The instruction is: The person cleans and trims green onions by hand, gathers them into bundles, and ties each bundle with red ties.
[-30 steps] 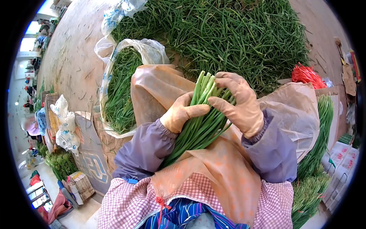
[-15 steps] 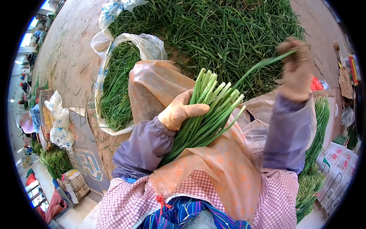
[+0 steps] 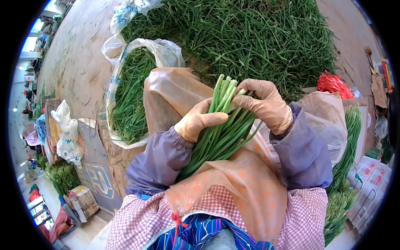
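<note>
While the left hand (image 3: 199, 121) clamps a bundle of green stalks (image 3: 221, 143) below its pale ends, I note from my remote post the right hand (image 3: 266, 104) just beside it, thumb and fingertips pinched on stalk tips; number held: cannot tell. Bundle slants down from between both hands onto the apron (image 3: 250, 187). Beyond hands: heap of greens (image 3: 250, 37). Left of left hand: plastic bag (image 3: 168, 52), greens inside. Right of right hand: red strands (image 3: 334, 85).

Work clothing of the person: purple-grey sleeves (image 3: 158, 156) with gathered cuffs (image 3: 182, 136), close-fitting gloves (image 3: 275, 107), and a pink-and-white checked garment (image 3: 135, 218) beneath a translucent, orange-spotted apron (image 3: 250, 200). A knotted red cord (image 3: 176, 220) marks the front (a small blue tag (image 3: 146, 196) lies by the left elbow). The striped blue cloth (image 3: 208, 227), cut off below, is possibly a scarf.
</note>
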